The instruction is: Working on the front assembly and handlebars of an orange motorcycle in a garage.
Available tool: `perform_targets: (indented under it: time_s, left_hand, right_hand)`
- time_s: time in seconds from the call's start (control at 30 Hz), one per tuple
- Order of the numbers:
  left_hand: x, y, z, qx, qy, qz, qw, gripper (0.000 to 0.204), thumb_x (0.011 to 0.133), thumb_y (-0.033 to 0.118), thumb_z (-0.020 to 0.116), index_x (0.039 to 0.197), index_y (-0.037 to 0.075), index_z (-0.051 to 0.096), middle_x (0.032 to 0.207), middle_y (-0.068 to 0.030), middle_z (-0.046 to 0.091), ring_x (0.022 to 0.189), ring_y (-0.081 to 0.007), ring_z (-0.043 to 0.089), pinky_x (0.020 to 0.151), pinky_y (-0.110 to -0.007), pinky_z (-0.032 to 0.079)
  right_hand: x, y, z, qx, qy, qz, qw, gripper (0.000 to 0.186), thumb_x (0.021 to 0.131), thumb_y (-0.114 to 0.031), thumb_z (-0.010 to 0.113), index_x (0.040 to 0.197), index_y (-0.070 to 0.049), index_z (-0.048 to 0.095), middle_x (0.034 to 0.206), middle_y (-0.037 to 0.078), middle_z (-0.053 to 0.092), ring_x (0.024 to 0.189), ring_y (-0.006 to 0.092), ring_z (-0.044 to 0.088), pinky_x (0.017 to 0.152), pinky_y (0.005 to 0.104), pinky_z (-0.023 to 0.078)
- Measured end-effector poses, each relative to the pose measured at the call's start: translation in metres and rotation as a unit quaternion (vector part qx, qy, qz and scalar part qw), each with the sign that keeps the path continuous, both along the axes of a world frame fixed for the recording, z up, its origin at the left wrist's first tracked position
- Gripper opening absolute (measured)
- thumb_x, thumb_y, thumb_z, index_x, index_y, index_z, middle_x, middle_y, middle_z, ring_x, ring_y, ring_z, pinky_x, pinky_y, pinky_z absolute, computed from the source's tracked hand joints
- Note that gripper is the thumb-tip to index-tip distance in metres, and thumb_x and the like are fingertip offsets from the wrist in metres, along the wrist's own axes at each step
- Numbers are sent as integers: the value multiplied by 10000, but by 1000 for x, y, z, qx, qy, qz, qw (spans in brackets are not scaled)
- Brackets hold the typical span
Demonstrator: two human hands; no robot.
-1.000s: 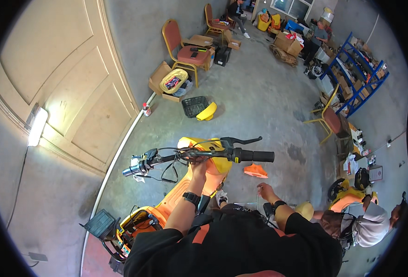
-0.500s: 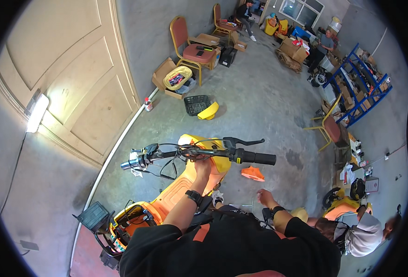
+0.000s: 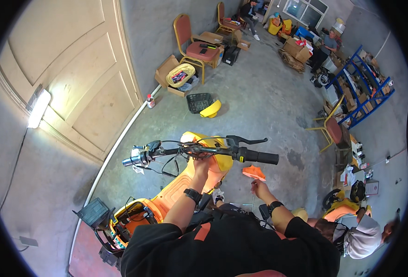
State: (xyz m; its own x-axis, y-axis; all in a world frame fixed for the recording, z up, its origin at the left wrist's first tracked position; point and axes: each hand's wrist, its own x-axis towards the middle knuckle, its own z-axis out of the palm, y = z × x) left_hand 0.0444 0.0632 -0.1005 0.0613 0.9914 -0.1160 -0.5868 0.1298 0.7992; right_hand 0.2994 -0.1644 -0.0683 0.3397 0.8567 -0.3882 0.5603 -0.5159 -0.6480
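Note:
A yellow and orange scooter (image 3: 178,187) stands below me, its black handlebar (image 3: 258,157) crossed by cables. My left hand (image 3: 199,167) is closed at the bar's centre stem, fingertips partly hidden under the cables. My right hand (image 3: 259,188) hangs below the right grip, fingers curled together; what they hold, if anything, is too small to make out. An orange plastic piece (image 3: 254,172) lies on the floor just beyond it. The scooter's rear compartment (image 3: 132,217) is open with wires inside, beside a dark panel (image 3: 93,213).
Ahead are a black crate (image 3: 199,102), yellow part (image 3: 210,109), chairs (image 3: 182,28), boxes (image 3: 296,51) and two people (image 3: 328,44) (image 3: 249,13). A blue shelf (image 3: 361,83) stands right. A co-worker (image 3: 361,235) bends by another scooter (image 3: 340,207), lower right. A door (image 3: 93,69) is left.
My right hand has risen slightly toward the orange piece on the floor. My left hand stays at the stem. The view has shifted a little.

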Motion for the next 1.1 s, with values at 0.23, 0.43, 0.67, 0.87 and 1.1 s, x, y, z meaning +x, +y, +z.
perform_targets:
  time_s: [0.23,0.43,0.67,0.87,1.1]
  left_hand:
    - [5,-1,7,-6,-35,-4,999,129,926,10,518,1038,61,557,983,-78,604,921,-203,601,862,-356,534]
    - [5,-10,18,105,185,18,977,88,935,16,536,1019,27,559,981,-58,610,905,-171,606,821,-317,527]
    - [-10,-16,34,-22,157,-30,987,133,939,164,593,988,46,631,946,-11,648,836,-93,580,751,-257,479]
    - [-59,-26,28,24,145,-125,981,323,915,181,590,1203,36,601,1074,-30,639,877,-95,569,747,-252,465]
    - [-97,-44,74,-152,171,-322,919,458,944,381,582,1231,28,531,1033,-73,623,828,-149,616,684,-293,515]
  right_hand:
    - [9,-8,-13,20,18,14,1000,104,943,-53,491,986,24,546,744,108,626,630,175,634,585,303,532]
    - [-6,3,8,28,14,-2,1000,109,946,-63,496,974,36,536,781,134,650,661,191,664,588,313,537]
    - [-87,77,63,31,16,109,993,170,939,-156,564,951,11,537,812,95,665,717,170,673,656,311,533]
    - [-149,113,104,137,-10,269,953,292,959,-290,508,1164,-94,577,937,137,665,887,311,651,758,393,504]
    - [-164,127,90,149,-89,295,940,265,914,-172,559,1157,-67,575,1064,147,648,954,321,646,797,394,516]
